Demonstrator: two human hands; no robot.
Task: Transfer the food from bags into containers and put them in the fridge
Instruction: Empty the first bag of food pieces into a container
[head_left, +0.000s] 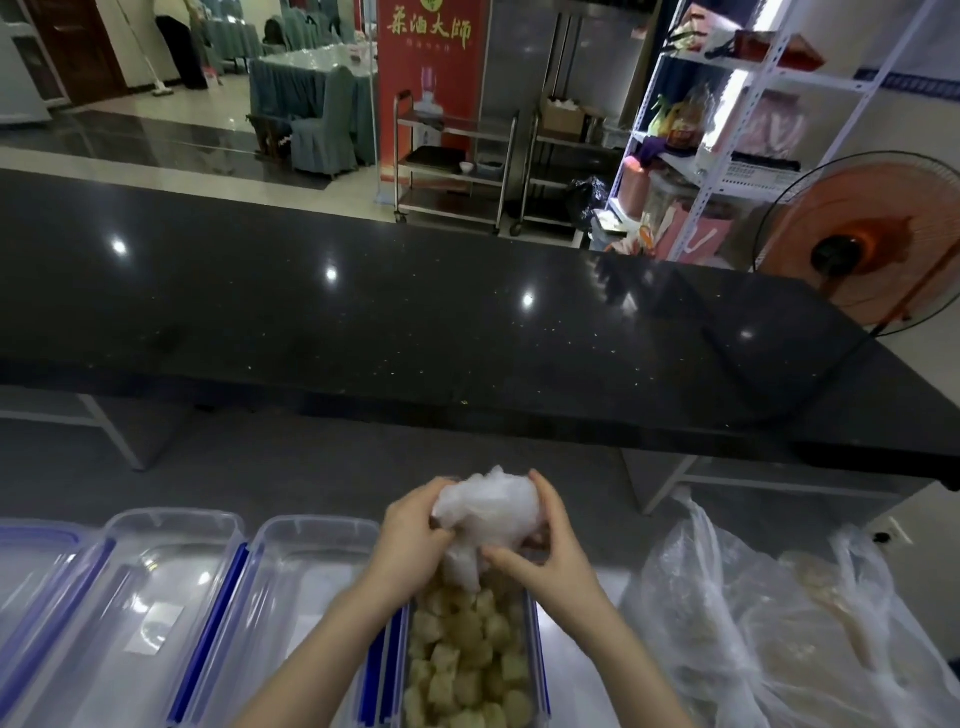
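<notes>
A crumpled clear plastic bag (485, 506) is bunched up between both my hands, just above the far end of a clear container (535, 649) with blue clips. That container is full of yellowish fried tofu puffs (467, 660). My left hand (415, 530) grips the bag's left side with curled fingers. My right hand (540, 545) grips its right side, thumb and fingers wrapped round it. A tail of the bag hangs down onto the food.
To the left stand empty clear containers (291, 587) (156, 582) with blue clips. On the right lie clear bags (779, 623) holding pale food. A black stone counter (415, 322) runs across behind. Beyond it are steel trolleys, shelves and an orange fan (872, 244).
</notes>
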